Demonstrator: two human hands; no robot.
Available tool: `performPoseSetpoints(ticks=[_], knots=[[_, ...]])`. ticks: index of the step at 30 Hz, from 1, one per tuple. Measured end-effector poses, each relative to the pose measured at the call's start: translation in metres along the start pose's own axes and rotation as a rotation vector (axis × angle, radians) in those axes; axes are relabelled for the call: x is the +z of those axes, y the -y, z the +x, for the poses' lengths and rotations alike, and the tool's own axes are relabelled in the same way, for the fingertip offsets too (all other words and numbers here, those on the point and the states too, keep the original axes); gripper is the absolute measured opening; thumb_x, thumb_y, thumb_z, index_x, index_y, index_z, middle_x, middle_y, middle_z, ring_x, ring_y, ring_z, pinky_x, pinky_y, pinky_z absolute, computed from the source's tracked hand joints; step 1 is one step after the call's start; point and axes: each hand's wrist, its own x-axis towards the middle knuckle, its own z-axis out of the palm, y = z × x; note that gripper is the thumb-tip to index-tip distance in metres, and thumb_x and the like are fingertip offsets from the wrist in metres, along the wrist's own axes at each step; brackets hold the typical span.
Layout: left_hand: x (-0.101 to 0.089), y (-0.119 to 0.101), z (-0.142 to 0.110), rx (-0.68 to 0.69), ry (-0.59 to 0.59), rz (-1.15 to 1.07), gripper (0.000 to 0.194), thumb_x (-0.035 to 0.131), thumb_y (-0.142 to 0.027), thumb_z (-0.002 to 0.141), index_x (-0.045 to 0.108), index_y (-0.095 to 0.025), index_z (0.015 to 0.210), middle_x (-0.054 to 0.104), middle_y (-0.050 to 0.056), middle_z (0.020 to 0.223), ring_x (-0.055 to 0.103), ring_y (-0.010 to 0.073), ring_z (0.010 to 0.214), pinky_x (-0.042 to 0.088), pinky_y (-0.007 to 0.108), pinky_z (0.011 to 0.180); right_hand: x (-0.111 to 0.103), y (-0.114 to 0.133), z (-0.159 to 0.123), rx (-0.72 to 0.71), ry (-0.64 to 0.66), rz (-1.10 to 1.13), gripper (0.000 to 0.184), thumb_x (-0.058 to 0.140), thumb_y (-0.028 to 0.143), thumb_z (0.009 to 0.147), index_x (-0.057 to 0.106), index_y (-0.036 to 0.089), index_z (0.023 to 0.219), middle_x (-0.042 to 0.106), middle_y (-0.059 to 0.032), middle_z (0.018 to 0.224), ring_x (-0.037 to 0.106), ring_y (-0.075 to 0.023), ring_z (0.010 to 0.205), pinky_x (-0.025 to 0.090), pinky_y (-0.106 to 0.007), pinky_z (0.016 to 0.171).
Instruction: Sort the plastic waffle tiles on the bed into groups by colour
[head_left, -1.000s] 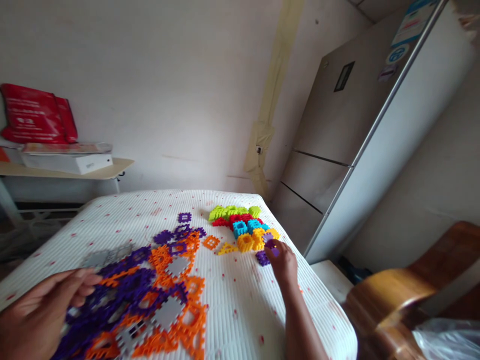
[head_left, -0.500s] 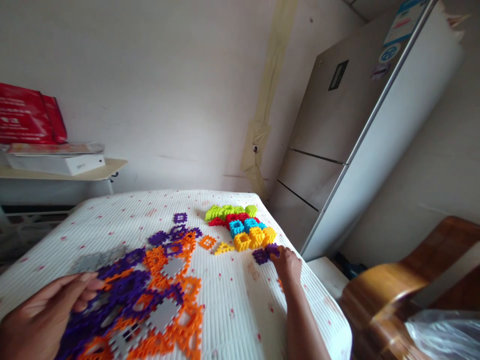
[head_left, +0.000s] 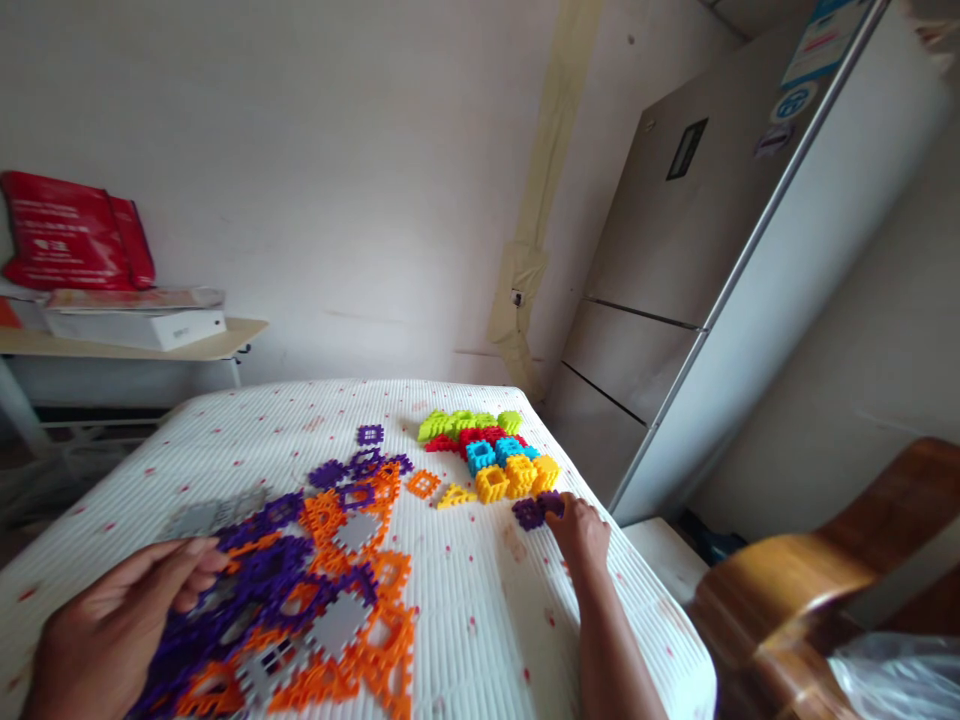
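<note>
My right hand (head_left: pixel 583 528) reaches to the right side of the table, its fingers closed on a purple interlocking tile (head_left: pixel 551 503). Beside that tile lies another purple piece (head_left: pixel 528 514), next to the yellow stacks (head_left: pixel 520 476). At the left, my left hand (head_left: pixel 112 625) hovers at the edge of a loose pile with thumb and fingers pressed together; whatever is between them, if anything, is hidden. The pile mixes purple tiles (head_left: pixel 274 565), orange tiles (head_left: pixel 390 630) and grey tiles (head_left: pixel 341 622), many with toothed edges and cut-out windows.
Blue (head_left: pixel 480 457), red (head_left: pixel 442 443) and lime green stacks (head_left: pixel 457 425) stand in rows behind the yellow ones. A yellow triangle (head_left: pixel 456 496) and an orange square (head_left: pixel 424 484) lie between pile and stacks. A wooden chair (head_left: pixel 795 570) and a fridge (head_left: pixel 637 290) stand to the right.
The whole view has shifted slightly, so things appear a little further right. Both hands keep about the same places over the table; the right hand stays at the purple tile.
</note>
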Motion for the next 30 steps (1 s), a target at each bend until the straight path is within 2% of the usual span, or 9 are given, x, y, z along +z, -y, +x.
performPoseSetpoints(ticks=[3, 6, 11, 19, 21, 24, 27, 30], knots=[[-0.002, -0.017, -0.007, -0.053, 0.058, -0.104, 0.031, 0.064, -0.048, 0.063, 0.065, -0.019, 0.075, 0.068, -0.003, 0.062, 0.054, 0.0146, 0.057, 0.047, 0.024, 0.054, 0.0, 0.0, 0.0, 0.012, 0.029, 0.001, 0.034, 0.049, 0.032, 0.081, 0.06, 0.021, 0.112, 0.067, -0.0098, 0.104, 0.061, -0.0254, 0.097, 0.043, -0.036, 0.076], [-0.004, -0.024, -0.007, -0.123, 0.098, -0.195, 0.032, 0.068, -0.045, 0.058, 0.064, -0.017, 0.072, 0.066, -0.002, 0.058, 0.053, 0.0139, 0.056, 0.043, 0.023, 0.051, 0.0, 0.0, 0.001, 0.015, 0.055, -0.005, 0.036, 0.048, 0.032, 0.082, 0.058, 0.021, 0.115, 0.067, -0.01, 0.105, 0.061, -0.0268, 0.098, 0.044, -0.038, 0.075], [-0.004, -0.009, -0.001, -0.089, 0.156, -0.25, 0.027, 0.07, -0.039, 0.064, 0.064, -0.016, 0.076, 0.067, -0.002, 0.061, 0.052, 0.0123, 0.056, 0.042, 0.022, 0.051, -0.001, 0.0, 0.001, 0.004, 0.083, 0.004, 0.037, 0.045, 0.032, 0.083, 0.057, 0.021, 0.117, 0.066, -0.0105, 0.107, 0.062, -0.0267, 0.098, 0.045, -0.038, 0.075], [0.0, 0.008, 0.005, -0.024, 0.139, -0.19, 0.039, 0.064, -0.052, 0.065, 0.063, -0.015, 0.079, 0.068, 0.002, 0.064, 0.056, 0.0144, 0.055, 0.043, 0.022, 0.049, 0.009, -0.006, 0.007, -0.01, 0.105, 0.02, 0.043, 0.043, 0.035, 0.084, 0.054, 0.021, 0.123, 0.064, -0.0121, 0.114, 0.062, -0.0284, 0.1, 0.046, -0.039, 0.075], [-0.001, 0.008, 0.007, -0.012, 0.15, -0.117, 0.043, 0.062, -0.055, 0.065, 0.065, -0.016, 0.082, 0.071, 0.005, 0.069, 0.062, 0.018, 0.062, 0.046, 0.024, 0.052, 0.012, -0.01, 0.009, -0.014, 0.033, 0.049, 0.046, 0.043, 0.038, 0.085, 0.053, 0.019, 0.125, 0.062, -0.0132, 0.118, 0.062, -0.029, 0.1, 0.046, -0.039, 0.072], [-0.001, 0.005, 0.011, 0.101, 0.205, 0.104, 0.044, 0.053, -0.056, 0.069, 0.066, -0.018, 0.086, 0.074, 0.006, 0.081, 0.067, 0.0222, 0.076, 0.051, 0.028, 0.065, 0.014, -0.012, 0.012, -0.071, -0.225, 0.135, 0.046, 0.039, 0.042, 0.087, 0.058, 0.014, 0.118, 0.063, -0.0151, 0.114, 0.064, -0.0281, 0.093, 0.046, -0.037, 0.07], [0.005, -0.006, 0.021, 0.239, 0.29, 0.37, 0.042, 0.043, -0.05, 0.075, 0.068, -0.019, 0.089, 0.075, 0.006, 0.087, 0.068, 0.022, 0.08, 0.051, 0.029, 0.072, 0.016, -0.002, 0.011, -0.271, -0.5, 0.271, 0.042, 0.036, 0.041, 0.089, 0.065, 0.012, 0.1, 0.068, -0.0148, 0.1, 0.065, -0.0258, 0.084, 0.045, -0.035, 0.07], [0.022, -0.023, 0.037, 0.299, 0.398, 0.49, 0.03, 0.046, -0.037, 0.077, 0.07, -0.022, 0.087, 0.074, 0.002, 0.091, 0.067, 0.0206, 0.087, 0.049, 0.027, 0.079, 0.023, 0.021, 0.002, -0.544, -0.607, 0.387, 0.034, 0.038, 0.035, 0.091, 0.065, 0.015, 0.09, 0.069, -0.0119, 0.091, 0.064, -0.0223, 0.079, 0.045, -0.032, 0.071]])
